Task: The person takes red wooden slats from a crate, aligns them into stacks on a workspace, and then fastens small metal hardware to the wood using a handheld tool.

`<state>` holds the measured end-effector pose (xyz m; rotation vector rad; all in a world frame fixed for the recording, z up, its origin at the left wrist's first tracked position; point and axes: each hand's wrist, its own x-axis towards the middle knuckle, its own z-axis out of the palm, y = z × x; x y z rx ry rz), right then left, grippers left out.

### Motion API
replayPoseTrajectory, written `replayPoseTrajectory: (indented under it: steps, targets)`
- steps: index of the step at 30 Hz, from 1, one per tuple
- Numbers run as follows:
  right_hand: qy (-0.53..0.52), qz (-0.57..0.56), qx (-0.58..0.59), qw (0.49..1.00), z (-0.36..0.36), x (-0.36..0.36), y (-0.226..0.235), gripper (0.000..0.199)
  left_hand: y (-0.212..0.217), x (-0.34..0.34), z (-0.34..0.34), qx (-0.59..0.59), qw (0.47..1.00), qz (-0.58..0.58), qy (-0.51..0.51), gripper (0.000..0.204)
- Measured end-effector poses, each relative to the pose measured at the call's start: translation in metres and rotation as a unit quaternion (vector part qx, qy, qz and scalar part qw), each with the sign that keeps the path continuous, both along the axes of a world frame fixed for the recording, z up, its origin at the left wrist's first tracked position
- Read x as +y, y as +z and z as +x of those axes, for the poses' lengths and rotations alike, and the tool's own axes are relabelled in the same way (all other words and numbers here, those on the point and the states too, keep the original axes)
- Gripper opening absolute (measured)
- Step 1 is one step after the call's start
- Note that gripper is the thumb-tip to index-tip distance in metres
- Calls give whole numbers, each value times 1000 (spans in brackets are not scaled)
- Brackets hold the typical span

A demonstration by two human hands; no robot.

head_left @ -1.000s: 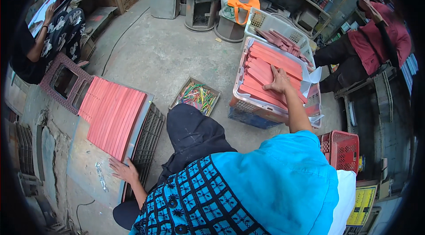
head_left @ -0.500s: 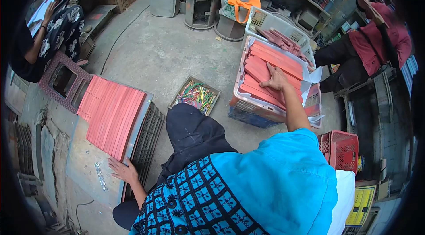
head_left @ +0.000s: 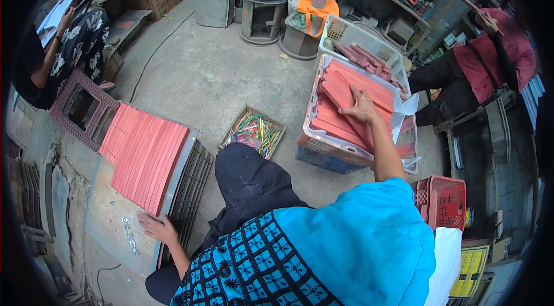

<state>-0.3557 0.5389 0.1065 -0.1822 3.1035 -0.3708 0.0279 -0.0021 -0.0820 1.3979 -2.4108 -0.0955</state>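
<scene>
My right hand [head_left: 360, 108] grips flat red slats [head_left: 340, 90] on top of the pile, its thumb on one side and its fingers over the other. They lie slantwise over the other red slats [head_left: 330, 116] in a white plastic crate [head_left: 323, 136]. On my left, a row of red slats [head_left: 148, 159] lies side by side on a flat board [head_left: 107, 205]. My left hand [head_left: 160, 228] is open near the close end of that row, its fingers stretched out and slightly blurred. A small clear-and-silver strip [head_left: 130, 237] lies beside it.
A shallow box of coloured sticks [head_left: 254, 130] stands on the floor beyond my knee. Behind the crate is another white crate [head_left: 337, 30] with darker pieces. A red basket [head_left: 448, 199] stands at my right. Two people work at the far left and far right.
The slats under my right hand have turned more slantwise, and their far ends stand out from the pile. My left hand has drawn slightly back toward me from the row.
</scene>
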Motion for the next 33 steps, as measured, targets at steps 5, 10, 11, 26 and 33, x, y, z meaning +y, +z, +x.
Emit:
replayPoseTrajectory:
  steps: [5, 10, 11, 26, 33]
  targets:
    - [15, -68, 26, 997, -4, -22, 21, 108, 3, -17, 7, 279, 948, -144, -52, 87]
    - [78, -129, 76, 986, 4, -63, 59, 104, 88, 26, -35, 442, 886, -92, -102, 74]
    - [76, -131, 75, 986, 12, -78, 67, 104, 103, 37, -44, 492, 851, 25, -181, 69]
    - [392, -144, -73, 906, 211, -334, 12, 97, 154, 138, -89, 650, 212, 713, -153, 69]
    - [412, -201, -158, 875, 190, -325, -12, 55, 134, 127, -76, 643, 137, 742, -131, 71]
